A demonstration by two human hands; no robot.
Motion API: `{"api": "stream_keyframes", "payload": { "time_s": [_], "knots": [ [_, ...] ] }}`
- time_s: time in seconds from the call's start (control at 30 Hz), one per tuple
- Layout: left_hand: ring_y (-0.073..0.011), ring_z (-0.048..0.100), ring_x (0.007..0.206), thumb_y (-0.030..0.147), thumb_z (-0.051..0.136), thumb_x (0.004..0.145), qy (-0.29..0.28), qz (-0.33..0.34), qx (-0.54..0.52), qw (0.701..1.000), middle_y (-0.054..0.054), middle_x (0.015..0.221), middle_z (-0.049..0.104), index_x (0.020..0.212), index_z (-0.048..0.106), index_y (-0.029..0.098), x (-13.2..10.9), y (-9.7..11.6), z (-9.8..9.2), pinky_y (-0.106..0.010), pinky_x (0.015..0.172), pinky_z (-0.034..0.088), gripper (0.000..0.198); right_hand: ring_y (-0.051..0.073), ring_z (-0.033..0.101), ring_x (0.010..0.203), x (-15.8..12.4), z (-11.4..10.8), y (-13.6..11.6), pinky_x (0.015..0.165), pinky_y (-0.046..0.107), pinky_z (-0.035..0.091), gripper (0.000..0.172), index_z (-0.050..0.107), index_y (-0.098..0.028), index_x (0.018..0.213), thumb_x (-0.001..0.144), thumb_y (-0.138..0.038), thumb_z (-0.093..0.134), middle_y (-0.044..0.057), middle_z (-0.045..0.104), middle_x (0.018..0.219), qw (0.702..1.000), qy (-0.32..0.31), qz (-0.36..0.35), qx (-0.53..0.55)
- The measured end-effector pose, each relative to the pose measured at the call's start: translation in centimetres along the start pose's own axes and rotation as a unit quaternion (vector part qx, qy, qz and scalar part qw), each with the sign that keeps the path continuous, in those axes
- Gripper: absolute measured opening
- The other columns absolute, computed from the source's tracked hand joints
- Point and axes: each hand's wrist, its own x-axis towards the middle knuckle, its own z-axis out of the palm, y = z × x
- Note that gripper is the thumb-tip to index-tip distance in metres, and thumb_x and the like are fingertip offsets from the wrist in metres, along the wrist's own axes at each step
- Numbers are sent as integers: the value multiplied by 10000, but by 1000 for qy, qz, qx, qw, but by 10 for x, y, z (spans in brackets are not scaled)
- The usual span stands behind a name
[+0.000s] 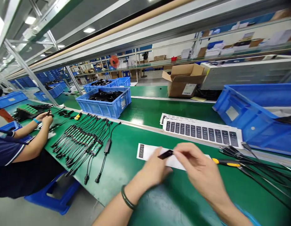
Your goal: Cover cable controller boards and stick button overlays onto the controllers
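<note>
My left hand [152, 169], with a dark bangle on its wrist, is closed around a small black plastic case [165, 154]. At the case's right end, the thumb and fingertips of my right hand [199, 168] are pinched together; what lies between them is too small and blurred to make out. Beneath both hands lies a white label strip [147, 153] with one dark printed label [141, 151] at its left end. Beyond it is a stack of label sheets [202, 138] bearing rows of dark labels.
Rows of black cables [81, 138] lie left, beside a cable with an inline box [107, 146]. At right are a yellow-and-black handled tool [227, 162], loose cables [260, 169] and a blue crate [244, 122]. Another blue crate [105, 108] holds black parts. A co-worker [25, 144] works at far left.
</note>
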Motion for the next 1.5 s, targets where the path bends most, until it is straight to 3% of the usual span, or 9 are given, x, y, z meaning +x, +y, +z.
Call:
{"api": "stream_keyframes", "payload": {
  "time_s": [0.07,0.2,0.33,0.43,0.53,0.73,0.9,1.1,1.5],
  "knots": [
    [-399,502,1220,173,550,841,94,-125,37,987,-227,1266,561,1134,643,147,-1,-21,-43,-547,1024,386,308,191,549,679,-13,-30,5,601,300,462,202,618,-248,748,822,-433,649,36,587,788,997,51,51,-7],
    [-566,297,1327,211,532,854,222,-288,41,931,-400,1325,411,1193,504,3,-23,-77,-111,-722,972,285,398,189,534,651,-45,-70,44,595,309,439,285,658,-259,786,738,-536,704,19,585,738,982,107,154,-14],
    [-489,501,1213,251,560,875,233,-336,-52,911,-328,1157,564,1118,522,28,-31,-100,-128,-543,873,464,332,194,544,652,-62,-76,76,602,316,441,320,649,-252,818,756,-563,691,8,563,674,969,118,213,31],
    [-286,684,939,292,420,973,199,-308,-181,913,-180,1034,644,1146,527,102,-13,-83,-113,-328,698,524,278,185,550,641,-62,-70,78,591,313,455,319,626,-246,848,777,-552,685,11,570,710,964,129,213,94],
    [-165,698,781,308,297,1019,141,-261,-329,896,-115,1011,660,1223,524,142,12,-48,-83,-231,600,504,348,161,533,588,-58,-67,73,542,299,453,322,592,-244,849,774,-536,702,0,547,718,957,142,211,139],
    [-161,707,852,247,471,943,-11,-210,-533,819,-112,1017,690,1296,531,144,21,23,-9,-252,715,547,372,141,511,569,-55,-66,62,507,272,443,316,548,-244,877,792,-506,702,-18,514,683,939,167,214,210],
    [-202,709,877,77,744,687,-132,-195,-637,734,-114,1043,724,1324,510,172,-7,36,38,-327,812,542,685,112,447,548,-54,-62,61,475,233,422,329,529,-230,831,774,-491,721,-38,455,668,917,165,250,265],
    [-275,712,945,144,856,620,-227,-180,-616,733,-113,989,736,1344,495,177,-23,36,52,-357,807,532,809,70,432,484,-61,-53,66,439,202,405,331,519,-218,838,774,-454,743,-53,476,696,933,78,269,224],
    [-285,708,973,155,820,698,-259,-181,-617,721,-91,943,740,1327,531,190,-25,38,52,-383,820,553,693,76,419,495,-64,-52,63,408,191,382,303,548,-212,856,777,-431,742,-49,475,658,935,41,296,190]
  ]
}}
